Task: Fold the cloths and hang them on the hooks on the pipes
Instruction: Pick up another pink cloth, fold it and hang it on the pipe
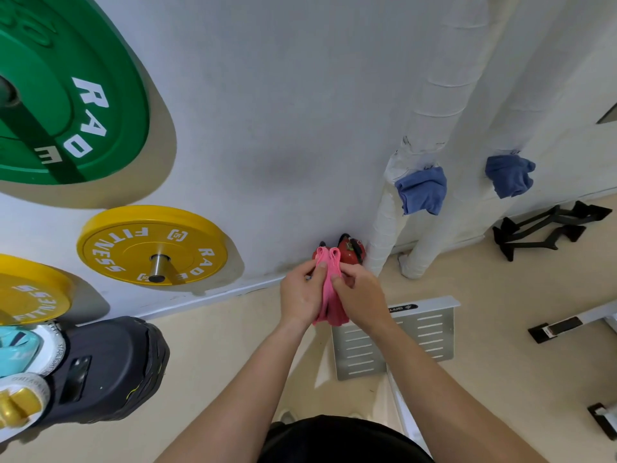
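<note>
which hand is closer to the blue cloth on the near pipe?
Right. The right hand sits below and left of that blue cloth, gripping the pink cloth; the left hand grips it too, further left.

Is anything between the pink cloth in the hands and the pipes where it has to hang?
Nothing visible blocks the way. The pink cloth is pinched by the left hand and right hand, and open air separates it from the white pipes. Both visible hanging spots already carry a blue cloth; no free hook shows.
</note>
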The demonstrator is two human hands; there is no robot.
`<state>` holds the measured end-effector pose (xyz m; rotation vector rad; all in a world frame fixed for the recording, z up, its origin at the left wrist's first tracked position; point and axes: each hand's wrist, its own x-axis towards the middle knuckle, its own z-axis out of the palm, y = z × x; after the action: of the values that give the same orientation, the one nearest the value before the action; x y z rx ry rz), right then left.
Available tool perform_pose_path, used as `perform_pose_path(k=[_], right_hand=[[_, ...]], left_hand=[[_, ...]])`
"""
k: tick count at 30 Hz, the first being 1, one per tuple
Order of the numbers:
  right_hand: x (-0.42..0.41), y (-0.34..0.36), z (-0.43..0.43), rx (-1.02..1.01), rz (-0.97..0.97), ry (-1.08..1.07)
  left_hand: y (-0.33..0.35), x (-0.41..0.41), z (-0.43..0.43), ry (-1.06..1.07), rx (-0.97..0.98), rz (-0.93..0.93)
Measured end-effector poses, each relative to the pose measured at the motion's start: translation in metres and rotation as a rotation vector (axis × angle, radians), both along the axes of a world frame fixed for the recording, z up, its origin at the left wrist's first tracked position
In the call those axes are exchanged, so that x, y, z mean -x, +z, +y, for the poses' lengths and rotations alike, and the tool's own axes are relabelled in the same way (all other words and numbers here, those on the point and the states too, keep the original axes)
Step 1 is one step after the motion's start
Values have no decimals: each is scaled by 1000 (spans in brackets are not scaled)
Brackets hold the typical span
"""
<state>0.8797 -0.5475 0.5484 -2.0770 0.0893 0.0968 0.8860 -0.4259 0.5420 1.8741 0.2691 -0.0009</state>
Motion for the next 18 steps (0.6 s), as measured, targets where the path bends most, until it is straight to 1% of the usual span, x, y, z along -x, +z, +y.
perform_pose_path(k=[1, 3, 5, 9, 12, 14, 16, 17, 18], right_hand=[[1, 4, 1, -50, 23, 22], [4, 14, 3, -224, 76, 39], [5, 19, 5, -334, 81, 41], [2, 17, 10, -366, 76, 31], [-1, 16, 11, -347, 115, 143], [-4, 18, 10, -380, 190, 204], [-7, 18, 6, -423, 254, 191], [-8, 17, 3, -411, 246, 170], [-10, 16, -1, -371, 195, 136]], left_hand=[[1, 0, 3, -2, -7, -2], [5, -1, 7, -14, -17, -10], [6, -3, 12, -31, 10, -2], [14, -5, 15, -22, 127, 57], [17, -7, 19, -41, 204, 58], [18, -10, 27, -60, 208, 75], [17, -14, 36, -101, 181, 89], [18, -15, 39, -128, 160, 90], [18, -16, 43, -152, 138, 90]])
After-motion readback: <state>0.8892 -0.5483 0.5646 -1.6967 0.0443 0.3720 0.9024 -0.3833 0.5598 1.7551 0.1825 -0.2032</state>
